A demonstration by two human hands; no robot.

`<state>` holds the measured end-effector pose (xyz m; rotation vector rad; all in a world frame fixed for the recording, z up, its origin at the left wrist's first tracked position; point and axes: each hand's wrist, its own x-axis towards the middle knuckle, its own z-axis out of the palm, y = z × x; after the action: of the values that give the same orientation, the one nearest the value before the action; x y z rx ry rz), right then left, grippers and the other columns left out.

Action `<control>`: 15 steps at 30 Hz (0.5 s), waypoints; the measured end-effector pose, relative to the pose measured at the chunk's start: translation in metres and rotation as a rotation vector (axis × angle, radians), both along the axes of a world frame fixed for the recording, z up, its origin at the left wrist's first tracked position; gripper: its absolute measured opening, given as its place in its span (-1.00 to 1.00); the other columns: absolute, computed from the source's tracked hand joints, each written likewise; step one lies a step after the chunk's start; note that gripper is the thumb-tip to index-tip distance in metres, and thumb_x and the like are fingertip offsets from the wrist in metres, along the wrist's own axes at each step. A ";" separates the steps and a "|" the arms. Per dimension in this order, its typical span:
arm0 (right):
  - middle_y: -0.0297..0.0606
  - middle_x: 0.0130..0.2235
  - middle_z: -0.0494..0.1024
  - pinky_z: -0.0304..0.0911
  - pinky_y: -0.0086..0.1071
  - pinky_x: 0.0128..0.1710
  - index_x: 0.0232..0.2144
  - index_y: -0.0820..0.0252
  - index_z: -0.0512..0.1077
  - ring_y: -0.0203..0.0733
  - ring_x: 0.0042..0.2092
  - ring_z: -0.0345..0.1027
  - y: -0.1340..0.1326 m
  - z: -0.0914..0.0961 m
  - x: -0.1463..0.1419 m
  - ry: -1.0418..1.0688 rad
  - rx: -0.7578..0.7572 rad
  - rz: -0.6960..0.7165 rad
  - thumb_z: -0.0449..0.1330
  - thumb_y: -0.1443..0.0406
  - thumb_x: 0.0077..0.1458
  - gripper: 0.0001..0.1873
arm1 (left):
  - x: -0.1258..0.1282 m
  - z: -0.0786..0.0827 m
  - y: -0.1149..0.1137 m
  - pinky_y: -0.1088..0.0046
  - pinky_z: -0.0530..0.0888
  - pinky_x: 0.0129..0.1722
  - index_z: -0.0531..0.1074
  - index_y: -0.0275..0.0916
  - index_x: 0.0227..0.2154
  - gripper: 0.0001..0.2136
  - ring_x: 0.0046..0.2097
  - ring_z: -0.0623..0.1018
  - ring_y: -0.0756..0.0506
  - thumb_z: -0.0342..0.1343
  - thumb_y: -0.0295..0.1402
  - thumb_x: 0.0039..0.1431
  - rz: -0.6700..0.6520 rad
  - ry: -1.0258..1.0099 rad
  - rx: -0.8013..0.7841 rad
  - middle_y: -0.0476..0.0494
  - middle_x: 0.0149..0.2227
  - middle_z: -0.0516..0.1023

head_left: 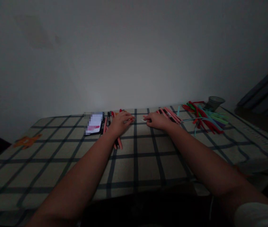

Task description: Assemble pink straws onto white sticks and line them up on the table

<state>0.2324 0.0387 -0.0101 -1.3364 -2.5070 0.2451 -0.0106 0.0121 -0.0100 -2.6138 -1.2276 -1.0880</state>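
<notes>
Both my arms reach far across a checked tablecloth (148, 157). My left hand (121, 122) lies palm down with curled fingers over a bunch of pink and red strips (118, 143). My right hand (156, 120) rests close beside it, fingers pinched on a small pale strip (143, 120). Just right of that hand lies a fan of pink strips (170, 115). The dim light hides finer detail of the fingers.
A dark-framed card or phone (94, 123) lies left of my left hand. A heap of red, green and blue strips (205, 118) and a grey cup (213, 103) sit far right. An orange cut-out (27, 141) lies near the left edge. A wall stands behind.
</notes>
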 end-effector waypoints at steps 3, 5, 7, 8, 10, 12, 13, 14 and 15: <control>-0.14 0.01 0.54 0.28 -0.34 -0.06 -0.07 0.13 0.54 -0.06 -0.03 0.43 -0.004 0.001 -0.001 0.000 0.007 -0.015 0.17 0.33 0.04 -0.63 | -0.001 -0.001 0.001 0.24 0.42 -0.01 0.56 -0.14 -0.21 -0.84 -0.09 0.50 -0.09 0.13 -0.38 0.19 -0.020 -0.001 0.028 -0.13 -0.18 0.57; -0.16 0.01 0.54 0.29 -0.33 -0.07 -0.07 0.11 0.54 -0.05 -0.04 0.43 -0.005 0.001 -0.001 0.000 0.003 -0.031 0.18 0.33 0.04 -0.63 | -0.001 -0.002 0.001 0.24 0.42 -0.03 0.56 -0.15 -0.21 -0.84 -0.10 0.51 -0.09 0.13 -0.38 0.19 -0.031 0.000 0.049 -0.14 -0.20 0.57; -0.16 0.01 0.54 0.30 -0.33 -0.08 -0.06 0.10 0.53 -0.04 -0.05 0.44 -0.005 0.001 -0.002 -0.001 0.001 -0.039 0.17 0.33 0.03 -0.62 | 0.000 -0.003 0.002 0.25 0.42 -0.04 0.57 -0.15 -0.22 -0.85 -0.11 0.51 -0.09 0.13 -0.38 0.19 -0.031 0.003 0.060 -0.14 -0.21 0.57; -0.16 0.01 0.54 0.30 -0.33 -0.09 -0.06 0.10 0.53 -0.04 -0.05 0.44 -0.005 0.001 -0.002 -0.005 0.001 -0.038 0.17 0.34 0.03 -0.61 | 0.000 -0.003 0.002 0.26 0.42 -0.04 0.57 -0.15 -0.22 -0.85 -0.11 0.51 -0.09 0.13 -0.37 0.19 -0.025 0.003 0.064 -0.13 -0.21 0.57; -0.16 0.01 0.54 0.30 -0.34 -0.09 -0.06 0.09 0.53 -0.05 -0.06 0.44 -0.004 0.001 -0.002 -0.021 0.005 -0.030 0.17 0.35 0.01 -0.60 | 0.000 -0.004 0.002 0.26 0.42 -0.04 0.57 -0.14 -0.22 -0.85 -0.11 0.50 -0.09 0.13 -0.36 0.19 -0.012 0.009 0.065 -0.13 -0.20 0.57; -0.16 0.00 0.55 0.29 -0.35 -0.09 -0.05 0.10 0.52 -0.07 -0.06 0.45 -0.004 0.001 -0.002 -0.040 0.017 -0.019 0.16 0.36 0.00 -0.58 | -0.001 -0.004 0.002 0.26 0.42 -0.04 0.57 -0.13 -0.21 -0.84 -0.10 0.50 -0.09 0.12 -0.35 0.20 -0.001 0.021 0.056 -0.13 -0.18 0.56; -0.15 0.00 0.55 0.29 -0.36 -0.10 -0.04 0.11 0.52 -0.08 -0.07 0.45 -0.004 0.001 -0.002 -0.048 0.027 -0.014 0.15 0.37 0.00 -0.57 | -0.002 -0.005 0.002 0.26 0.42 -0.04 0.56 -0.12 -0.20 -0.84 -0.09 0.50 -0.09 0.11 -0.34 0.21 -0.003 0.028 0.050 -0.13 -0.18 0.56; -0.14 -0.01 0.55 0.28 -0.36 -0.11 -0.03 0.13 0.51 -0.08 -0.08 0.45 -0.005 0.001 -0.002 -0.057 0.036 -0.011 0.14 0.37 0.00 -0.57 | -0.002 -0.006 0.003 0.26 0.42 -0.05 0.56 -0.12 -0.20 -0.83 -0.10 0.49 -0.09 0.11 -0.34 0.21 -0.007 0.030 0.047 -0.13 -0.18 0.56; -0.13 -0.01 0.55 0.29 -0.37 -0.14 -0.03 0.14 0.51 -0.08 -0.08 0.46 -0.005 0.001 -0.002 -0.069 0.043 -0.010 0.13 0.37 0.01 -0.56 | -0.003 -0.006 0.003 0.27 0.42 -0.06 0.56 -0.13 -0.20 -0.83 -0.10 0.49 -0.09 0.11 -0.34 0.21 -0.010 0.030 0.050 -0.13 -0.18 0.55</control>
<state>0.2300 0.0337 -0.0091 -1.3629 -2.5458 0.1445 -0.0132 0.0151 -0.0160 -2.5921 -1.1677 -1.0635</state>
